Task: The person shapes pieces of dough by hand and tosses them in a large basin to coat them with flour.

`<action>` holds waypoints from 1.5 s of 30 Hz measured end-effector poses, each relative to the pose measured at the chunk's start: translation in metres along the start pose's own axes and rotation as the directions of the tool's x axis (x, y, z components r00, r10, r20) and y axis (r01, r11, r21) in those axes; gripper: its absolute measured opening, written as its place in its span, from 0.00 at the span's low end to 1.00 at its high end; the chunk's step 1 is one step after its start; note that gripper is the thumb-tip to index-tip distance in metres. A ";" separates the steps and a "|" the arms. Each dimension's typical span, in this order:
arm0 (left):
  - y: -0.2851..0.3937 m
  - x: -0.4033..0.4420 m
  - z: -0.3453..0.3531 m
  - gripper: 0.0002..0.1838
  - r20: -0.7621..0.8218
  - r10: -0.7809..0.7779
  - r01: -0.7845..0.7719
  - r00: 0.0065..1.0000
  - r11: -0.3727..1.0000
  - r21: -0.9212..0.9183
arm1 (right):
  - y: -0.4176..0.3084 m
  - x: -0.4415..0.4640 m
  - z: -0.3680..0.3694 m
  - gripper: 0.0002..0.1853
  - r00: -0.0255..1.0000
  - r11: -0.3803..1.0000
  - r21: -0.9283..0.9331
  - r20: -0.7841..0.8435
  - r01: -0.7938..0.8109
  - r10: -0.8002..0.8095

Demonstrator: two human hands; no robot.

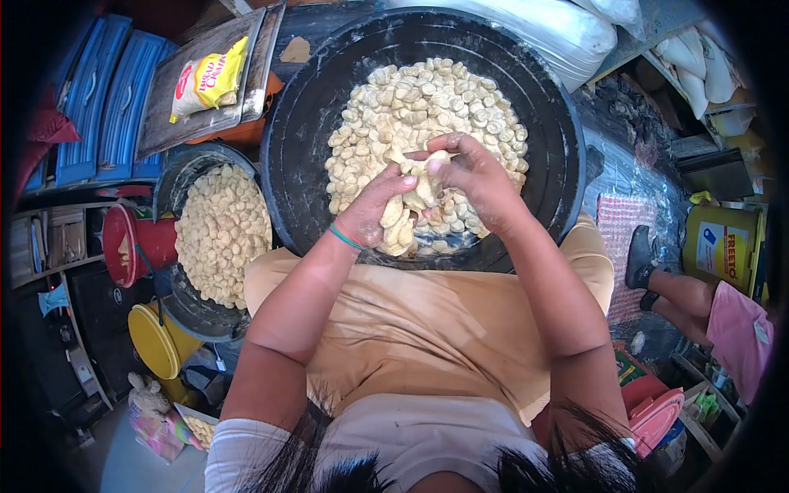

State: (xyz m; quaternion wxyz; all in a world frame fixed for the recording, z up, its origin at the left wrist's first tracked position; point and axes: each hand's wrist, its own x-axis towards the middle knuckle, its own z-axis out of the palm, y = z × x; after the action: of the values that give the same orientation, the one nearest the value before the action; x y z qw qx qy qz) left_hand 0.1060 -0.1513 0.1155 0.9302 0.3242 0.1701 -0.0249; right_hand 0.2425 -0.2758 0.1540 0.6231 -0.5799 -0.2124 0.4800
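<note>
Both hands are over a large black tub [292, 123] holding a heap of small round pale dough pieces [419, 103] dusted with flour. My left hand [374, 205], a green band at its wrist, is closed around a clump of longer dough pieces [397, 230]. With bent fingers, my right hand [477, 181] pinches a piece of dough [438, 160] above that clump, close to the left fingers. Part of what lies between the two hands is hidden by the fingers.
A grey tub [177, 164] of similar dough pieces stands at left, near a red bucket [119, 246] and a yellow bucket [156, 341]. Metal trays [156, 123] bear a bread crumb bag [209, 80]. At right, another person's leg [682, 293] shows near a yellow tub [713, 230].
</note>
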 end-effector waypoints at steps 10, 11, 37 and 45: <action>-0.004 0.003 -0.002 0.29 -0.049 0.019 -0.015 0.999 0.997 0.081 | -0.005 -0.002 0.001 0.12 0.956 0.992 -0.024 -0.264 0.125 -0.127; -0.005 0.003 -0.002 0.29 -0.053 0.026 -0.019 0.998 0.992 0.125 | -0.006 -0.003 0.000 0.11 0.950 0.993 -0.023 -0.288 0.118 -0.119; -0.007 -0.001 0.001 0.38 0.060 0.051 -0.062 0.997 0.976 0.210 | -0.010 -0.001 -0.008 0.08 0.942 0.997 -0.001 -0.325 0.081 -0.077; -0.002 -0.011 0.004 0.31 0.124 0.012 -0.017 0.992 0.999 0.042 | 0.014 0.015 -0.020 0.07 0.873 0.953 -0.270 -0.422 0.135 -0.243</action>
State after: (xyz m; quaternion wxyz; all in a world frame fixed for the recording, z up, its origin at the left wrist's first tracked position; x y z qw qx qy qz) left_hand 0.0966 -0.1561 0.1208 0.9320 0.3430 0.1094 -0.0418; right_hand 0.2607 -0.2751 0.1315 0.6274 -0.7201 -0.1727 0.2409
